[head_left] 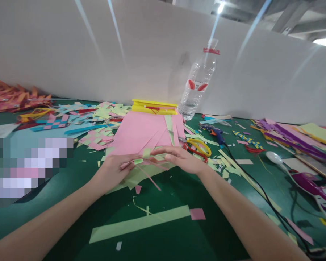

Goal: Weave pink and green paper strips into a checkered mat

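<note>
Both hands meet at the near edge of a stack of pink paper. My left hand is closed on narrow green and pink paper strips, with one thin pink end hanging down to the right. My right hand reaches in from the other side, its fingers stretched out over the strips and its thumb apart from the forefinger. Whether its fingertips press on the strips is hard to see. Pale green paper lies beneath the hands. Nearer me, a long green strip lies on the table beside a small pink piece.
Yellow-and-red-handled scissors lie beside my right hand. Behind them are a blue glue gun with a black cord and a tilted plastic bottle. Paper scraps cover the left. A purple device lies right. A white partition stands behind.
</note>
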### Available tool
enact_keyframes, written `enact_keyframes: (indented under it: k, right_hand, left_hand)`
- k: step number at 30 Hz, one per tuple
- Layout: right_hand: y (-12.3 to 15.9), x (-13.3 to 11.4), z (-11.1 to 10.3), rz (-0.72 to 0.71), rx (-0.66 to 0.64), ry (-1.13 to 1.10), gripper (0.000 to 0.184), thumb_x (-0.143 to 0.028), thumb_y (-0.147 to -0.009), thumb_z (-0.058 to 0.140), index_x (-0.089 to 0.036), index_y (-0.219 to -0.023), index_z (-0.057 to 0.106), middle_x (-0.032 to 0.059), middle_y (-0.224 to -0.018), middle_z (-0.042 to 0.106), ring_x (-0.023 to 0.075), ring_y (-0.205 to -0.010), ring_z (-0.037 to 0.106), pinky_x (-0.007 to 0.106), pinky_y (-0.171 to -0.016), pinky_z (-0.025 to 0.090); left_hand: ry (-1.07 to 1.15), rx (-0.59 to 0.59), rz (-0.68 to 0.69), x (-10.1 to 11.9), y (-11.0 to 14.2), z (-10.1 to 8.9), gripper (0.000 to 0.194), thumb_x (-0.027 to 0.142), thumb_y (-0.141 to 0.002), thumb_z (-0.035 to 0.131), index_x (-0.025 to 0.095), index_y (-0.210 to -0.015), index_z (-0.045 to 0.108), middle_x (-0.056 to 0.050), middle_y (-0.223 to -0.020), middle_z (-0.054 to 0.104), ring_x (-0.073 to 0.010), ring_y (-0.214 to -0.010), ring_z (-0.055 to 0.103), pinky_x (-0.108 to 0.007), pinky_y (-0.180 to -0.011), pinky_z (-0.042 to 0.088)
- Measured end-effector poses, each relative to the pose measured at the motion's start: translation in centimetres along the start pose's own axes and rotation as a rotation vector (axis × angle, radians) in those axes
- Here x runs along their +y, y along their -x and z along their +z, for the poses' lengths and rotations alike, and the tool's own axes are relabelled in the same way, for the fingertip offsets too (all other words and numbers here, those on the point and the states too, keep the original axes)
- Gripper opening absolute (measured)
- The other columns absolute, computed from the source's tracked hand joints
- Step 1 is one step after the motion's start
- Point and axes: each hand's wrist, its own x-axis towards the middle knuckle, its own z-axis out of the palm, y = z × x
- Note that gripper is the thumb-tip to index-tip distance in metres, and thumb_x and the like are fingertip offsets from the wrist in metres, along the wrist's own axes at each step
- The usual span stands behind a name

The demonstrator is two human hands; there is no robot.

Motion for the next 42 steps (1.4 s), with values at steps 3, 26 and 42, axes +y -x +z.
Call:
enact_keyframes:
  k: [3,26,42]
  right_hand:
    - [-0.1,0.3,0.4,0.024,0.030,-0.089,0.062,-0.065,-0.082,0.049,-0.019,-0.122,0.057,0.0103,-0.129,0.057,0.0256,-0.122,0.051,0.042,-0.101,0.040]
    - [-0.9,0.8,1.9,0.299,0.318,-0.163,0.031,-0.039,-0.066,0.076,-0.014,-0.082,0.064,0.0025,-0.078,0.067,0.0156,-0.075,0.064,0.028,-0.068,0.051]
    - [-0.7,-0.5,3.0,0.006,0.344,0.211,0.012,-0.029,-0.081,0.063,-0.019,-0.079,0.069,-0.0007,-0.075,0.066,0.0115,-0.066,0.059,0.025,-0.066,0.048]
  left_hand:
    - [0.054,-0.001,-0.177,0.7,0.0,-0.4,0.030,0.034,-0.079,0.046,0.020,-0.073,0.072,-0.003,-0.062,0.068,-0.0175,-0.055,0.059,-0.024,-0.047,0.045]
    - [0.444,-0.161,-0.357,1.6,-0.3,-0.8,0.033,0.047,-0.074,0.065,0.018,-0.089,0.062,-0.001,-0.066,0.064,-0.0150,-0.053,0.055,-0.022,-0.042,0.038]
    - [0.283,-0.006,-0.345,1.4,-0.1,-0.5,0.042,0.059,-0.071,0.061,0.017,-0.065,0.061,-0.001,-0.056,0.057,-0.0155,-0.051,0.053,-0.025,-0.043,0.041]
